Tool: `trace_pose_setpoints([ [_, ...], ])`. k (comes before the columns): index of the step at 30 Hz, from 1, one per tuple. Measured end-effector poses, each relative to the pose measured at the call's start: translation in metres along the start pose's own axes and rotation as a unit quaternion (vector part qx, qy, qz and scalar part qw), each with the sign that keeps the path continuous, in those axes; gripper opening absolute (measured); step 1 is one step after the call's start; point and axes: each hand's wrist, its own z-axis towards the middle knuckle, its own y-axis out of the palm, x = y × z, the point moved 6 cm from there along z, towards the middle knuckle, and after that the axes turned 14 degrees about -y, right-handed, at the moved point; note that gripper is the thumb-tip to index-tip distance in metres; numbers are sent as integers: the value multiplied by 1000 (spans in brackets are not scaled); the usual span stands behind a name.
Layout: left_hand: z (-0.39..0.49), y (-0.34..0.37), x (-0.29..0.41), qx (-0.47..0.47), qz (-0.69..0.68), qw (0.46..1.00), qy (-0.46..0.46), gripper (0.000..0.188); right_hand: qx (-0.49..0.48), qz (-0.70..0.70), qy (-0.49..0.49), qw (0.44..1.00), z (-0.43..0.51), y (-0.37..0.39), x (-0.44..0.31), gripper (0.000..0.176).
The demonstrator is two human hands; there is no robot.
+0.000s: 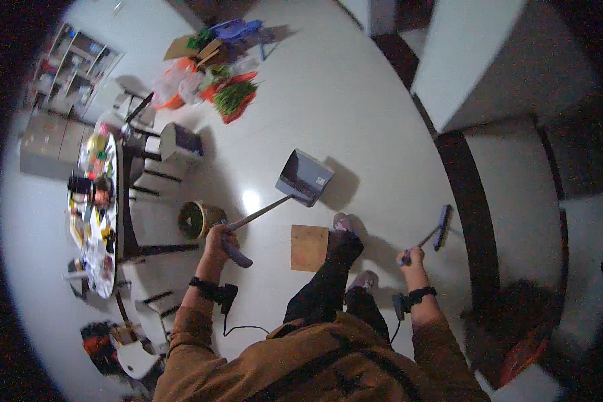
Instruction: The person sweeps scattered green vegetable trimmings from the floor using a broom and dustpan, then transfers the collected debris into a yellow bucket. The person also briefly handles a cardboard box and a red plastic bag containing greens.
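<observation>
My left hand (218, 244) grips the handle of a grey long-handled dustpan (306, 178), whose pan is out ahead of me. A small label shows on the pan, and its inside is partly in shadow. In my right hand (413, 257) is the handle of a broom, and its narrow head (443, 227) points away to the right, close to a dark floor strip. A square brown board (309, 248) lies on the floor beside my shoe (341, 222). Both wrists wear black straps with devices and cables.
A round-cornered bin (201, 219) stands left of the dustpan handle. Further left is a cluttered table (120, 216) with chairs around it. Bags of green vegetables (233, 98) lie on the floor ahead. A dark strip (465, 191) edges the floor at right, beside a pale wall (467, 65).
</observation>
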Motion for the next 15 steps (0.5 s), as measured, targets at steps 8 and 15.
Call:
trace_pose_setpoints([
  [8,29,-120,-39,103,-45,993,37,8,48,173,396,900,-16,226,-1,18],
  [15,4,-222,-110,263,-93,960,6,6,-141,31,346,927,-99,359,56,19],
])
